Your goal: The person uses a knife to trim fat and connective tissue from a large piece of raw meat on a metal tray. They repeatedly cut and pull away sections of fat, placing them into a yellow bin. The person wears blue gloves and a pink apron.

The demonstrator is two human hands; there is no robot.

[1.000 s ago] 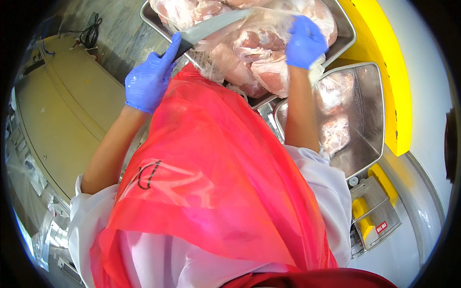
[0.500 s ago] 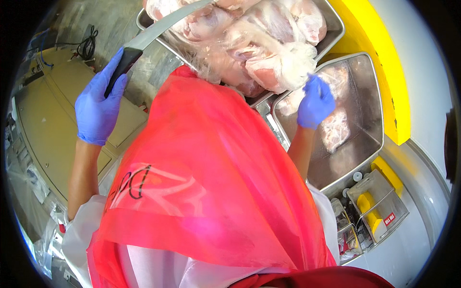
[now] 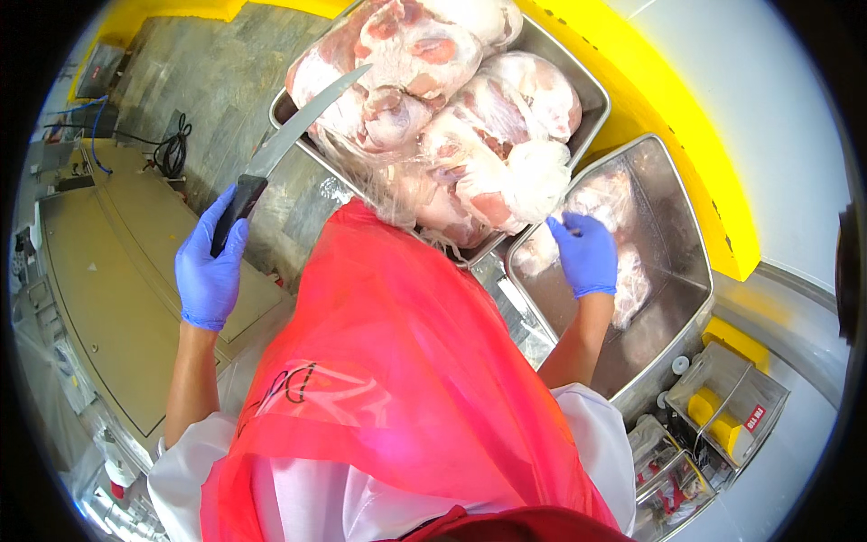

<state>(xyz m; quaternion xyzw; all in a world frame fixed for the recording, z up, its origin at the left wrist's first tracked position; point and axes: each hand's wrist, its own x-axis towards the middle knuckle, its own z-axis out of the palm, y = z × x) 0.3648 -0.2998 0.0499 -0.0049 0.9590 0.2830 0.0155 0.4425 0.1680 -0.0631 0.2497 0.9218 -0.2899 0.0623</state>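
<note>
My left hand (image 3: 209,271), in a blue glove, is wrapped round the black handle of a knife (image 3: 312,113). The long curved blade points up and right, its tip in front of the raw meat. Several large pieces of pale pink meat (image 3: 424,59) fill a metal tub, and clear plastic film (image 3: 388,185) clings to the nearer ones. Just beside the nearest wrapped piece, my gloved right hand (image 3: 587,257) hovers over a second metal tub with its fingers curled in. Whatever those fingers may hold cannot be made out.
The second metal tub (image 3: 664,194) holds several smaller wrapped pieces (image 3: 632,289). A yellow barrier (image 3: 650,77) curves behind both tubs. Wire baskets (image 3: 736,406) hang at the lower right. A beige panel (image 3: 117,271) and a coiled black cable (image 3: 172,154) are at the left.
My view has shifted, showing more of the meat tub. The knife stays in my left hand. My right hand has turned, its curled fingers now pointing left toward the wrapped meat.
</note>
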